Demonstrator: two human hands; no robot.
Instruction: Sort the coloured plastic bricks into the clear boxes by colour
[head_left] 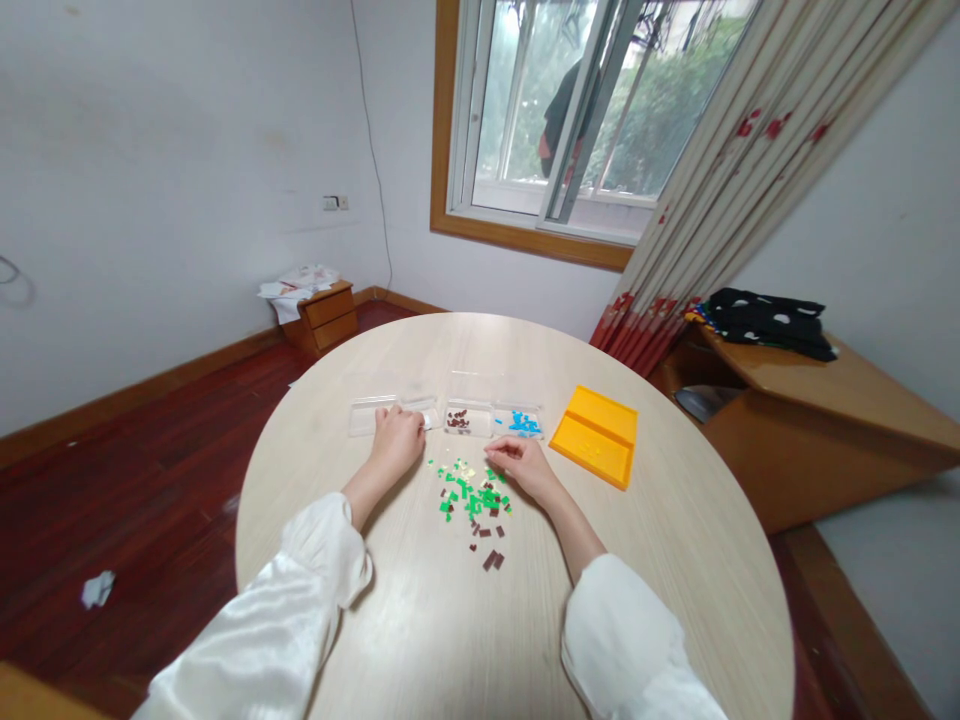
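From my remote seat, head view. Left hand (400,440), left of centre: fingers loosely curled, tips at a clear plastic box (429,411); I can't tell whether they grip anything. Right hand (521,463), just right of centre: thumb and forefinger drawn together above the pile's upper right edge; a held piece I can't make out.

Small flat green plastic pieces (487,497), mixed with cream and brown ones, lie scattered at frame centre, pointing every way. Below, two rectangular dark brown pieces (490,561) lie side by side, long axes slanting toward upper right. Boxes run in a left-to-right row above; one holds brown bits, the rightmost blue.

Surface: round pale-wood table (450,640). Right of centre, unfolded yellow plastic case (606,433). Sliding window (517,110), upper centre-right; dark red wooden floor (172,520), left.
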